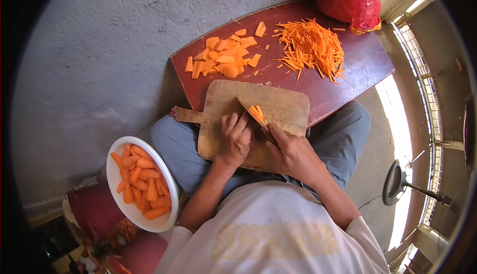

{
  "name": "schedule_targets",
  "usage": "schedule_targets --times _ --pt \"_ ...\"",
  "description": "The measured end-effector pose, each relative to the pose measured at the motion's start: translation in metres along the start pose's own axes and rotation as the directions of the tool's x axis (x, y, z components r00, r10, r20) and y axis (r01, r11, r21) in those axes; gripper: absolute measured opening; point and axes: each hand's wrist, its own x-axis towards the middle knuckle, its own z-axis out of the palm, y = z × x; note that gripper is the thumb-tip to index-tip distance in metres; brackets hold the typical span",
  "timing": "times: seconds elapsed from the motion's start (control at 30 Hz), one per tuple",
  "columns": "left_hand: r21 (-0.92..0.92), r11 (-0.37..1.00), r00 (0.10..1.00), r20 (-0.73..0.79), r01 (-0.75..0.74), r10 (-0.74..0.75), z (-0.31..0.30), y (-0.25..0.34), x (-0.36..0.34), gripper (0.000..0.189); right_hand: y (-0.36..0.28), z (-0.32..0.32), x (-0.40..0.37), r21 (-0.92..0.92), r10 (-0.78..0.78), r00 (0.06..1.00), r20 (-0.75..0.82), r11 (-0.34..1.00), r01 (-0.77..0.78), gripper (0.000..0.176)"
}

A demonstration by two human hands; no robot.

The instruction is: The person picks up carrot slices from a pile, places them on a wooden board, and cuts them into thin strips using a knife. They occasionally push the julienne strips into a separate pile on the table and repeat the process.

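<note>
A wooden cutting board [223, 95] with a handle lies across my lap, against the edge of the red table [362, 70]. My right hand [297, 155] is closed round the handle of a knife [247, 107], whose blade points away and to the left over the board. A few carrot strips [257, 112] lie along the blade's right side. My left hand [236, 138] rests on the board just left of the knife, fingers bent and pressed down. Whatever is under those fingers is hidden.
Carrot slices [223, 57] and a pile of carrot shreds [313, 47] lie on the table. A red sack [348, 0] is at its far right. Peeled carrots fill a white basin [113, 194] at my left, near red buckets [92, 209]. A stand with a round base [394, 182] is right.
</note>
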Motion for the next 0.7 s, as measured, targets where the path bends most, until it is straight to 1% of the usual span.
schedule_targets --times 0.03,0.13,0.23,0.33,0.43,0.53,0.63,0.7 --pt "0.008 1.0 1.0 0.006 -0.003 0.003 -0.002 0.0 0.002 0.027 0.002 0.001 0.005 -0.009 -0.03 1.0 -0.011 1.0 0.03 0.038" --pt "0.021 1.0 1.0 -0.014 -0.009 0.01 -0.003 0.002 0.005 0.027 -0.01 -0.011 -0.009 0.0 0.03 0.999 0.037 1.0 -0.03 0.04" --pt "-0.004 1.0 1.0 0.003 -0.004 0.005 -0.008 0.005 0.008 0.025 -0.009 -0.007 -0.013 0.024 0.064 0.998 0.006 0.998 -0.064 0.039" --pt "0.017 1.0 0.997 0.073 -0.006 0.004 -0.012 0.006 0.007 0.024 0.007 -0.003 0.0 0.058 0.003 0.998 -0.063 0.998 0.001 0.04" --pt "0.049 0.998 0.997 0.079 -0.026 0.022 -0.01 0.003 0.009 0.022 0.019 -0.005 0.003 0.14 0.011 0.999 -0.053 0.99 -0.004 0.041" --pt "0.017 0.999 0.995 0.097 -0.037 0.035 -0.014 0.001 0.013 0.022 0.016 -0.008 0.0 0.126 0.009 0.996 -0.085 0.992 0.002 0.03" --pt "-0.06 0.998 0.988 0.154 0.006 0.003 -0.018 -0.004 0.017 0.024 0.014 -0.008 -0.001 0.118 0.004 0.997 -0.074 0.993 0.004 0.034" --pt "-0.016 0.999 0.982 0.183 -0.039 0.042 -0.02 -0.004 0.016 0.028 0.013 -0.004 -0.005 0.074 -0.045 0.995 -0.087 0.996 0.052 0.036"
